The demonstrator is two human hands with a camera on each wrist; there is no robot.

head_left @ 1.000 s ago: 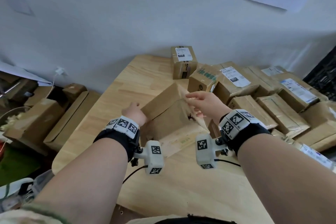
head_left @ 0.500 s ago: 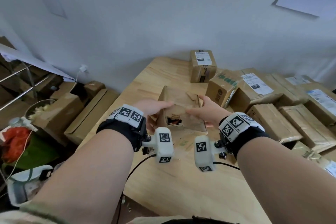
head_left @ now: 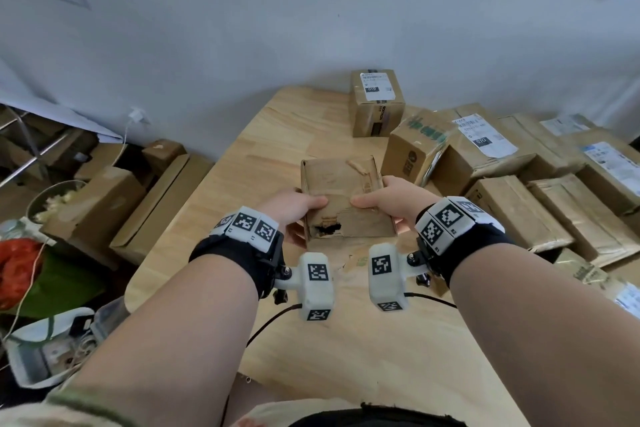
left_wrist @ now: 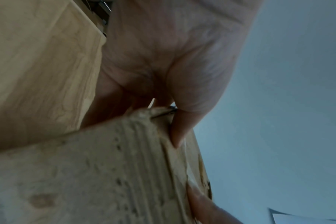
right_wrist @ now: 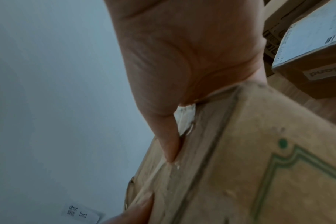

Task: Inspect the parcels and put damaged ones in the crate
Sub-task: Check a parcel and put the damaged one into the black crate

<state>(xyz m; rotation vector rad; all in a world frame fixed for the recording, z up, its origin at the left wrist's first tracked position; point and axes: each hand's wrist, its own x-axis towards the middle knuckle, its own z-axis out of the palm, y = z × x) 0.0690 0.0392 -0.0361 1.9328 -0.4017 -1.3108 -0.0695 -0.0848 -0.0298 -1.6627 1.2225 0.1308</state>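
Note:
I hold a worn brown cardboard parcel (head_left: 341,184) above the wooden table (head_left: 277,135), between both hands. Its near face has a torn dark hole (head_left: 327,228) at the lower left, and its top is scuffed and peeled. My left hand (head_left: 298,210) grips the left side with the thumb on top. My right hand (head_left: 384,199) grips the right side the same way. The left wrist view shows the thumb pressed on the box's crushed corner (left_wrist: 150,113). In the right wrist view the thumb lies along the parcel's edge (right_wrist: 211,136), whose side bears green print. No crate is in view.
Several sealed parcels with white labels (head_left: 485,135) crowd the table's right side, and one small box (head_left: 377,100) stands at the back by the wall. Left of the table, cardboard boxes (head_left: 93,204), a bowl (head_left: 52,198) and bags sit on the floor.
Both hands have turned the parcel and lifted it closer to me; its holed face now faces me. The left thumb moved onto the top.

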